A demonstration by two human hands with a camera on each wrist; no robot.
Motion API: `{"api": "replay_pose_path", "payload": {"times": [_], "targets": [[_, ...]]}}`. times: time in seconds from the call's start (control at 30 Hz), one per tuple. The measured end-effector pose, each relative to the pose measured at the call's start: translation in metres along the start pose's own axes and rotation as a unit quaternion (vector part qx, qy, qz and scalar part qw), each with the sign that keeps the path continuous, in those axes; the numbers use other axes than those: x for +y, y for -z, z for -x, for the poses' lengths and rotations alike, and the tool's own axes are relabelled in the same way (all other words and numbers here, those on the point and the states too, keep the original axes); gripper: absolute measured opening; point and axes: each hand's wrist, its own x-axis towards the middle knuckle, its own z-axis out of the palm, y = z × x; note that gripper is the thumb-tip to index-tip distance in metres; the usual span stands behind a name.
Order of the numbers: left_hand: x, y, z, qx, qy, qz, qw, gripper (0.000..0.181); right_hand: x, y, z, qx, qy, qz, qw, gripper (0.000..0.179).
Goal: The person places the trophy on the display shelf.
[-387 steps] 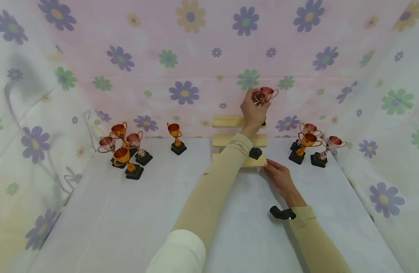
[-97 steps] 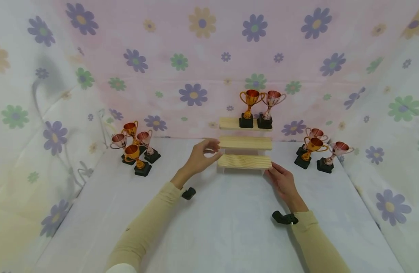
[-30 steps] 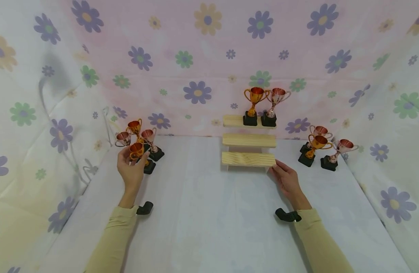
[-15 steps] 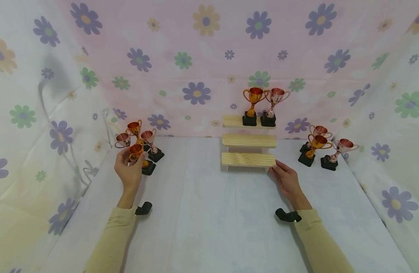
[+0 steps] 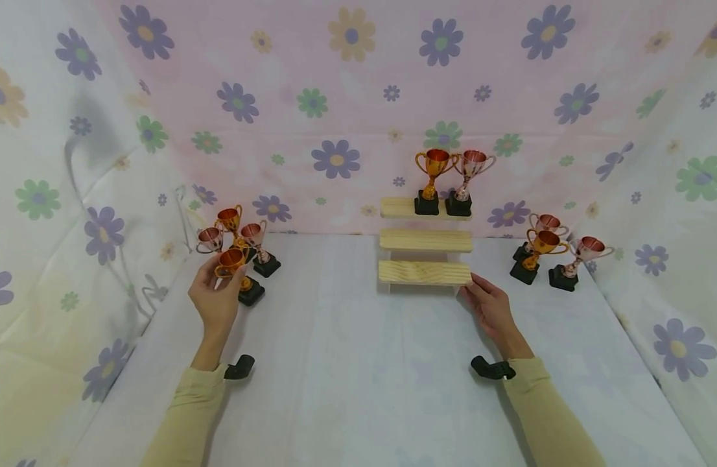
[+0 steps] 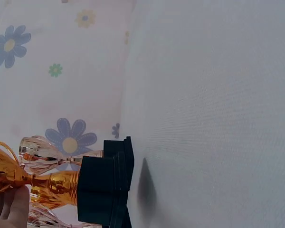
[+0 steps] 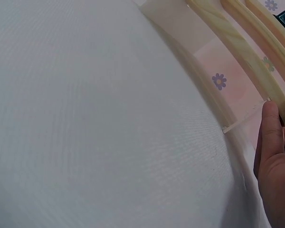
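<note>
My left hand (image 5: 215, 301) grips a gold trophy cup (image 5: 233, 261) by its cup at the front of the left group. In the left wrist view the trophy's black base (image 6: 102, 190) shows near the table; whether it touches is unclear. My right hand (image 5: 491, 311) pinches the right end of the lowest board of a three-tier wooden display stand (image 5: 424, 272); the right wrist view shows its fingers at the board's end (image 7: 275, 97). On the top tier, a gold trophy (image 5: 435, 165) and a rose-coloured trophy (image 5: 472, 165) stand upright side by side.
Behind the held trophy are another gold trophy (image 5: 229, 218) and two rose ones, including a rose trophy (image 5: 255, 235). Right of the stand are a gold trophy (image 5: 545, 244), a rose trophy (image 5: 589, 248) and another rose one. Flowered cloth walls (image 5: 352, 84) surround the white table (image 5: 347, 376).
The rose trophy, then a gold one, came onto the top tier. My left hand went to the left group, gripped a gold trophy and drew it slightly nearer. My right hand stayed at the stand.
</note>
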Motion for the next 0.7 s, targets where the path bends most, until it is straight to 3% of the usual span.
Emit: {"api": "replay_pose_path", "payload": {"times": [0.17, 0.37, 0.53, 0.7], "targets": [[-0.003, 0.002, 0.001, -0.027, -0.001, -0.002, 0.9996, 0.048, -0.001, -0.001, 0.0, 0.005, -0.003, -0.001, 1.0, 0.059], [0.006, -0.001, 0.006, -0.064, -0.003, 0.011, 0.9979, 0.05, -0.001, 0.0, 0.0, 0.007, -0.007, -0.007, 0.9999, 0.06], [0.013, -0.007, 0.011, -0.102, -0.027, 0.032, 0.9939, 0.051, 0.0, 0.0, 0.0, 0.006, -0.005, -0.003, 1.0, 0.059], [0.018, -0.016, 0.018, -0.142, -0.03, 0.043, 0.9885, 0.049, 0.001, -0.001, -0.001, 0.003, 0.002, 0.006, 1.0, 0.058]]}}
